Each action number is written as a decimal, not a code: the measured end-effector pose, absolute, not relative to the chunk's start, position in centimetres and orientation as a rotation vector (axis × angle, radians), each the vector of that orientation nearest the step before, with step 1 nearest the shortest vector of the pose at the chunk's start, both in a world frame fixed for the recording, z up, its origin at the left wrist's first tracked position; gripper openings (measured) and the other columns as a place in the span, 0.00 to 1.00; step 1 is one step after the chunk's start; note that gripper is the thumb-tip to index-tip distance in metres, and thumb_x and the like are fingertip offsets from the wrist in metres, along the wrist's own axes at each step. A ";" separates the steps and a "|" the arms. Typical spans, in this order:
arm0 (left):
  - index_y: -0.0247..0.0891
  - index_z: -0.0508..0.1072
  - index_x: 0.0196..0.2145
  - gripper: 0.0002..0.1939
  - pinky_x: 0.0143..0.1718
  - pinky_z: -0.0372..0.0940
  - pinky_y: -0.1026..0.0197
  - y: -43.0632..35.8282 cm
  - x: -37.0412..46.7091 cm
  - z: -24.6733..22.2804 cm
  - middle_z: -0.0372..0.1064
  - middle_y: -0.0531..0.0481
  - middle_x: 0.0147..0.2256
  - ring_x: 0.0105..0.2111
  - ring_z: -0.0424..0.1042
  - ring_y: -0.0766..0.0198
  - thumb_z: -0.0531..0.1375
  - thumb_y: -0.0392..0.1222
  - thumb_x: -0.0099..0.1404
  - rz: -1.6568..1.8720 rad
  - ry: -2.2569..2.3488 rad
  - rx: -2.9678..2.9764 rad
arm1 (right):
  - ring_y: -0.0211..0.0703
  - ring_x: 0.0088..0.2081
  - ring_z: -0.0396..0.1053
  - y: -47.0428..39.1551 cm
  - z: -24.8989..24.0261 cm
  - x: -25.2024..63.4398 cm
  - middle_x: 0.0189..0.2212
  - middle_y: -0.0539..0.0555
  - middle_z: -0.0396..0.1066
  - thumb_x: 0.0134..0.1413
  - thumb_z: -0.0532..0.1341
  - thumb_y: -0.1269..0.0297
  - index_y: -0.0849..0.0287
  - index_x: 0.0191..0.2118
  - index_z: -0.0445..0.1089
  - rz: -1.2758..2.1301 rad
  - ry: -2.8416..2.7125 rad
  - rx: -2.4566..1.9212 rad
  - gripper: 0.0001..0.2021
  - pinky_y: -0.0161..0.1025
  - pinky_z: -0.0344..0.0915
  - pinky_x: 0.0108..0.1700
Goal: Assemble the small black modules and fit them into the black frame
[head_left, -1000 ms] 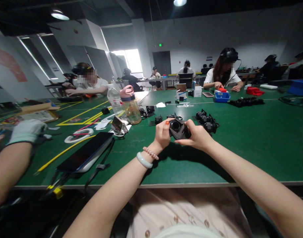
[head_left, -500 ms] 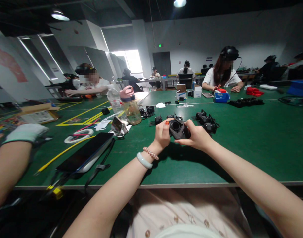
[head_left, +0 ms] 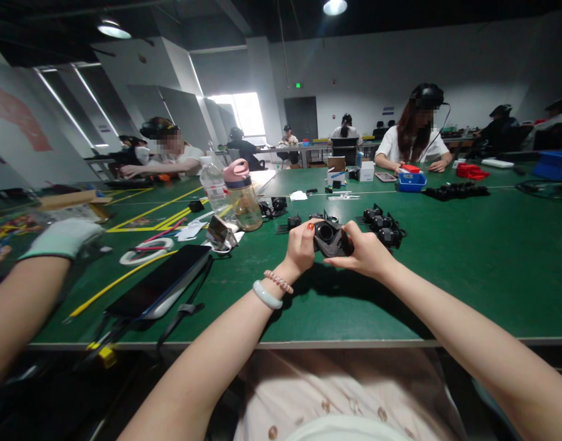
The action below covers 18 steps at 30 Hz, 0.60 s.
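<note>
Between my two hands is a black plastic part (head_left: 332, 239) with a round opening facing me, raised over the green table (head_left: 460, 275). My left hand (head_left: 302, 246), wrist in a pale bangle and a beaded bracelet, grips its left side, thumb at the upper edge. Closed on the right side is my right hand (head_left: 366, 248), with the thumb on top and a finger beneath. The fingers behind the part are hidden. Just beyond my hands lie several black parts (head_left: 382, 225) on the right and another black part (head_left: 294, 222) on the left.
A co-worker's gloved hand (head_left: 63, 239) is at the far left. A phone-like black device (head_left: 159, 282), a yellow cable (head_left: 120, 282), a pink-lidded bottle (head_left: 244, 199) and a clear bottle (head_left: 214, 187) occupy the left side. Across the table, another person (head_left: 412, 138) sits behind a blue bin (head_left: 412, 181).
My hands and the black part have hardly moved. At the left, the co-worker's gloved hand has shifted up and to the right.
</note>
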State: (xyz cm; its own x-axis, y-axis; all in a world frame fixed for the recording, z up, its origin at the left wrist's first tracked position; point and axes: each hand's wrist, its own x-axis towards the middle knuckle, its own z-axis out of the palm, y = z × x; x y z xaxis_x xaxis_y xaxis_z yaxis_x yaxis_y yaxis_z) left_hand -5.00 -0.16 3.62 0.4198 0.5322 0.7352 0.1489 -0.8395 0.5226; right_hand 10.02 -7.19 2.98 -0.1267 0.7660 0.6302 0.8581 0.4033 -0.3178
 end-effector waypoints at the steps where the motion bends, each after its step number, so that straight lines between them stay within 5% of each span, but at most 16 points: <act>1: 0.32 0.68 0.34 0.23 0.35 0.61 0.63 -0.2 -5.0 3.6 0.69 0.46 0.32 0.33 0.67 0.65 0.38 0.45 0.62 1.392 0.590 2.302 | 0.37 0.19 0.61 -7.2 3.0 10.0 0.20 0.50 0.63 0.36 0.56 0.41 0.59 0.36 0.55 -0.155 -1.912 -1.388 0.27 0.29 0.49 0.20; 18: 0.31 0.69 0.34 0.23 0.35 0.61 0.63 0.0 -5.1 3.5 0.69 0.45 0.31 0.34 0.67 0.64 0.38 0.45 0.63 1.409 0.579 2.327 | 0.37 0.19 0.62 -7.1 2.9 9.9 0.20 0.50 0.63 0.36 0.56 0.42 0.60 0.35 0.55 -0.170 -1.909 -1.376 0.26 0.29 0.48 0.19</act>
State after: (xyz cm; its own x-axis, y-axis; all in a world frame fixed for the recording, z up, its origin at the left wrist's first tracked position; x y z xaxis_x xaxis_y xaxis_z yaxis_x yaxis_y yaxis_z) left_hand -5.11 -0.02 3.50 0.4195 0.5160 0.7468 0.1587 -0.8517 0.4994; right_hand 9.93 -7.12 2.90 -0.1282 0.7557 0.6423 0.8572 0.4101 -0.3114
